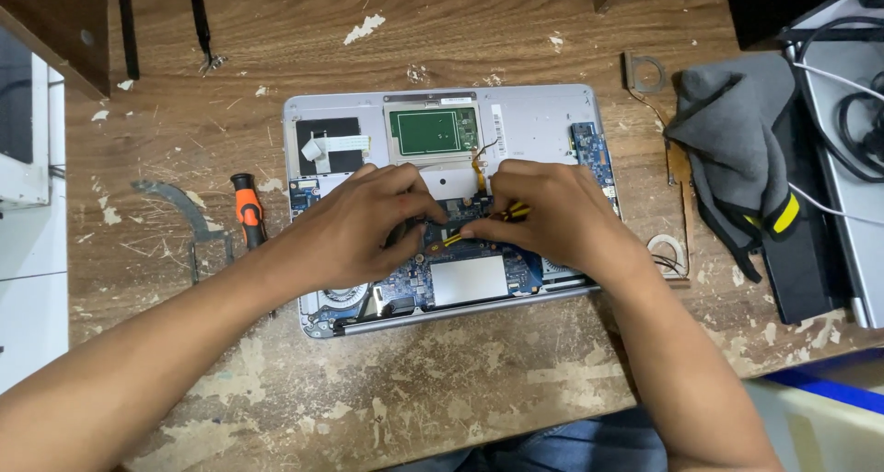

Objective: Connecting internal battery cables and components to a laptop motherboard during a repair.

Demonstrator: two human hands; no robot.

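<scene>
While both hands meet over the opened laptop (543, 113), the right hand (552, 216) pinches a yellow-and-black screwdriver (488, 221) lying left-right, tip pointing left. Just left of that tip, the left hand (354, 228) curls, fingertips on the blue circuit board (416, 274); whether it holds anything is hidden.

The laptop (442, 205) lies on the desk (414, 389) under both my hands. A screwdriver (248, 210) lies left of it, a cloth (737, 150) to its right.

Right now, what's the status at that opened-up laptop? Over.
Both hands over the open laptop. Right hand pinches a yellow-black tool at the circuit board; left hand steadies beside it. Orange screwdriver lies clear, left of the laptop.
</scene>
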